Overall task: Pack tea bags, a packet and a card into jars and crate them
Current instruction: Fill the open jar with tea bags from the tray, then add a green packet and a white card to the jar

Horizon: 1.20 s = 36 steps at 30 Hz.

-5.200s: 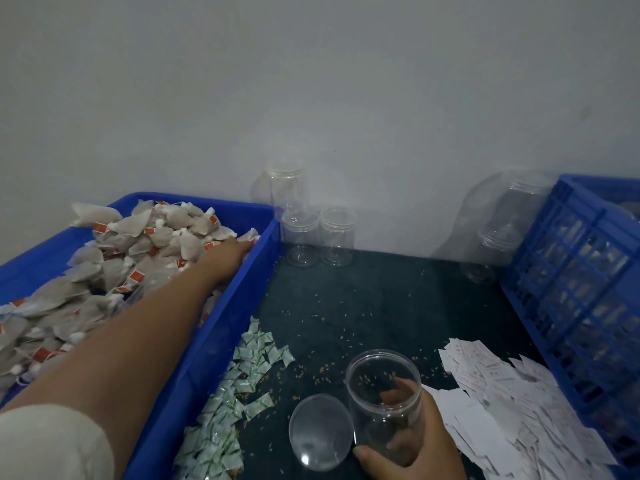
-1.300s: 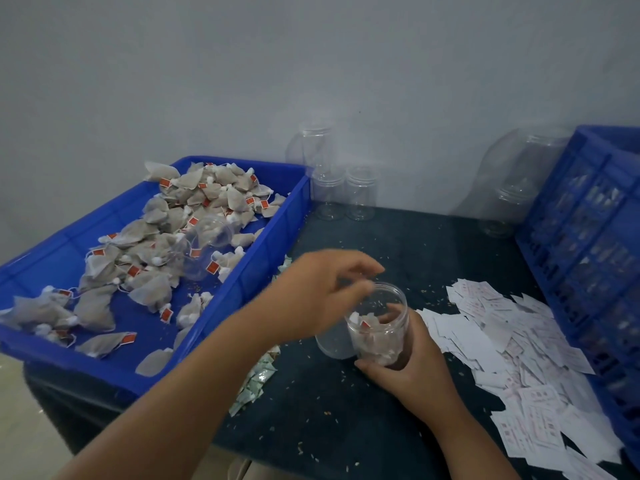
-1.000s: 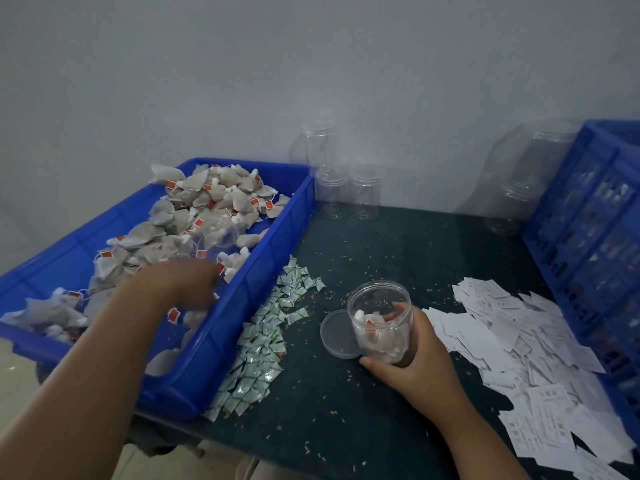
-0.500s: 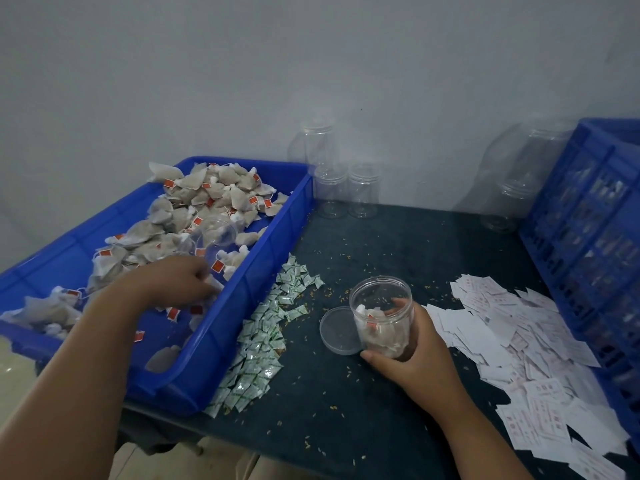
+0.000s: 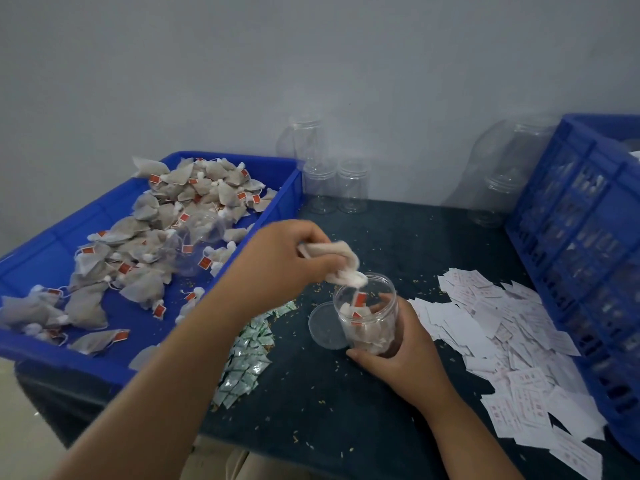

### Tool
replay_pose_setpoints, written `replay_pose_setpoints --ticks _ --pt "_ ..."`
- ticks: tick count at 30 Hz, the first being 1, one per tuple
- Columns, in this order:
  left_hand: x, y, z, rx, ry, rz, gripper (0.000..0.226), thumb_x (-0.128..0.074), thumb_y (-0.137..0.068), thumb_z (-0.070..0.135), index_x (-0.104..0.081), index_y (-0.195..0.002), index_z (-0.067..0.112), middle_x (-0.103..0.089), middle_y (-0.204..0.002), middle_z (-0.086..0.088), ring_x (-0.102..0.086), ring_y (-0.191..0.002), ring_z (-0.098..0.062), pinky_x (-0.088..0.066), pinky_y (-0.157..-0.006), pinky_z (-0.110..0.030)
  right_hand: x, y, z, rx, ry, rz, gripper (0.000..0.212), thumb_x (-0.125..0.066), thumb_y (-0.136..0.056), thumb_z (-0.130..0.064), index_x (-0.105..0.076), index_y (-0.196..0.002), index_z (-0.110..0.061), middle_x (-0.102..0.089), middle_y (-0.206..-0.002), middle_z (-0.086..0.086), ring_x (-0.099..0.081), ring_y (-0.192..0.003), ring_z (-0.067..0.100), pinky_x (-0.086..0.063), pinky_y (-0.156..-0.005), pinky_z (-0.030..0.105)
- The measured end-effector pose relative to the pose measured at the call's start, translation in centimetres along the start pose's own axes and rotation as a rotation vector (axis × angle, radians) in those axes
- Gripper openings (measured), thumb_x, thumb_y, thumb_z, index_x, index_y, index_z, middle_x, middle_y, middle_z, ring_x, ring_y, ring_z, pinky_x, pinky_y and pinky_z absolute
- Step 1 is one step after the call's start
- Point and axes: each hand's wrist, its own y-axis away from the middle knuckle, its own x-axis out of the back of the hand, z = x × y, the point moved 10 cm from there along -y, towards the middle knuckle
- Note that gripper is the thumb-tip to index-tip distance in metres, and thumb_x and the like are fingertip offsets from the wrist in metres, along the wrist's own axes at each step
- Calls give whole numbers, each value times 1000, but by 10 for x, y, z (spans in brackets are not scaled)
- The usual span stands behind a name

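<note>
Steadying the jar [image 5: 367,317] from its near side, the right hand [image 5: 405,356] wraps fingers and thumb round the lower wall, so the jar stands upright on the dark table [image 5: 311,403] with its mouth uncovered. Tea bags [image 5: 369,332] fill roughly its lower half. The clear lid [image 5: 322,327] lies flat just beside the jar on its left. Over the mouth, the left hand [image 5: 277,268] pinches a small bunch [image 5: 337,259] of bags in curled fingers; the lowest bag hangs at the rim and a red tag dangles inside. To do this drop well, the bunch should probably be centred over the opening before the fingers let go, since a bag caught on the rim could slide onto the table, and strings and tags want tucking in so the lid can close later. The right hand's hold looks firm enough to keep the jar from tipping if the bags are pressed down. Green packets [image 5: 246,362] lie left of the jar and white cards [image 5: 502,344] are spread to its right, both within easy reach. Farther back, the blue tray [image 5: 69,362] holds the loose heap [image 5: 166,230] of bags, empty jars [image 5: 352,185] stand by the wall, and the blue crate [image 5: 571,244] stands at the far right.
</note>
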Motion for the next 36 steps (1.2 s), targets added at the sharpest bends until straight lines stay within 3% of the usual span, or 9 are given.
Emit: replay_pose_setpoints --ticks 7,11,13,15,17,22,27,32,36 --pt "-82 1 0 -88 -186 -218 24 -63 -100 47 -66 -122 41 -70 -103 21 -53 -107 0 -45 -97 -31 4 -1 2 0 -6 35 81 -100 -72 -43 -58 -141 -41 -74 -133 -8 -74 -119 16 -63 -95 49" --pt "-103 16 6 -232 -288 -409 30 -39 -111 40 -69 -109 37 -64 -115 20 -43 -122 3 -25 -116 -41 3 -2 2 14 5 24 79 -100 -73 -41 -57 -139 -45 -74 -132 -10 -75 -118 15 -64 -93 43" --pt "-91 16 12 -249 -130 -336 30 -40 -112 37 -69 -113 39 -69 -113 22 -56 -116 5 -39 -109 -29 2 -1 1 18 -4 24 82 -100 -72 -42 -56 -141 -46 -73 -134 -12 -73 -121 12 -63 -94 34" --pt "-57 11 -4 -167 57 -83 21 -49 -109 34 -70 -110 39 -71 -105 26 -65 -103 6 -50 -87 -13 2 0 -2 29 -23 29 84 -101 -71 -42 -56 -142 -49 -72 -137 -14 -71 -125 9 -61 -96 27" --pt "-34 11 -44 -18 -69 62 10 -60 -103 36 -67 -108 40 -70 -98 24 -66 -94 3 -53 -79 -16 3 0 -4 33 -29 30 83 -101 -71 -44 -56 -139 -53 -71 -138 -16 -70 -126 6 -58 -97 20" --pt "-63 33 -144 291 -774 -279 35 -66 -98 45 -63 -124 20 -58 -127 -1 -61 -109 -21 -55 -89 -37 3 1 -5 17 -21 25 81 -100 -68 -47 -55 -134 -61 -70 -136 -23 -69 -124 0 -56 -95 14" --pt "-54 36 -152 247 -568 9 8 -68 -98 24 -73 -103 27 -66 -108 7 -63 -99 -17 -53 -80 -33 4 2 -9 26 -21 41 82 -99 -65 -49 -54 -131 -67 -69 -136 -26 -69 -124 -2 -54 -95 12" --pt "-40 35 -150 250 -267 174 32 -67 -96 8 -69 -123 25 -69 -120 6 -67 -97 -8 -57 -82 -29 5 2 -7 18 -30 46 83 -99 -66 -51 -53 -133 -64 -69 -138 -25 -68 -126 0 -57 -98 22" --pt "-20 34 -121 219 68 318 33 -78 -92 24 -69 -123 31 -72 -113 20 -69 -90 6 -53 -70 -10 5 2 -9 22 -28 56 83 -100 -67 -50 -54 -135 -63 -70 -137 -24 -69 -125 0 -54 -96 12"
